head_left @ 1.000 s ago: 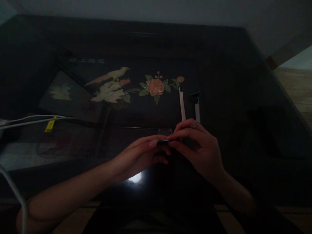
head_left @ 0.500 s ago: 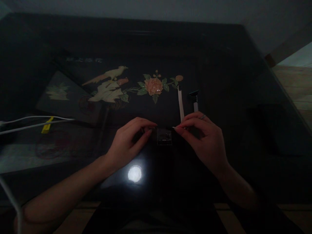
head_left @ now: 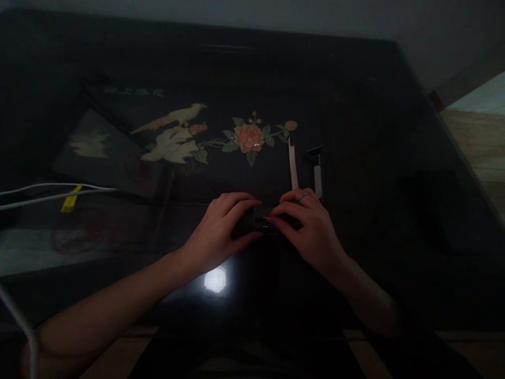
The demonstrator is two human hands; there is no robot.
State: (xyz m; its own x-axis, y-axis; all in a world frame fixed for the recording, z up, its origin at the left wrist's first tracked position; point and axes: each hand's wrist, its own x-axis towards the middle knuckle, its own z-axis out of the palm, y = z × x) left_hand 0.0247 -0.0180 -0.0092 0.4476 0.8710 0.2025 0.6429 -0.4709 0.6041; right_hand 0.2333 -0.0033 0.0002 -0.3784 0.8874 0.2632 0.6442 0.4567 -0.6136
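Observation:
A small clear plastic box (head_left: 265,228) lies on the dark glossy table in front of me. My left hand (head_left: 221,227) spans its left side, with the fingertips at the far edge and the thumb at the near edge. My right hand (head_left: 305,223), a ring on one finger, is pinched together over the box's right part. A small pale sliver shows at its fingertips, too dim to name. Beyond that hand lie a long white strip (head_left: 292,164) with a dark tip and a razor (head_left: 317,179) with a dark head and grey handle.
Under the glossy surface of the table (head_left: 355,105) shows a picture of a bird and a flower (head_left: 249,138). White cables (head_left: 51,189) with a yellow tag (head_left: 71,201) run in from the left. A round light reflection lies near me.
My right hand has moved left and slightly down, bringing its fingertips over the clear box. My left hand has shifted right and spread its thumb and fingers around the box.

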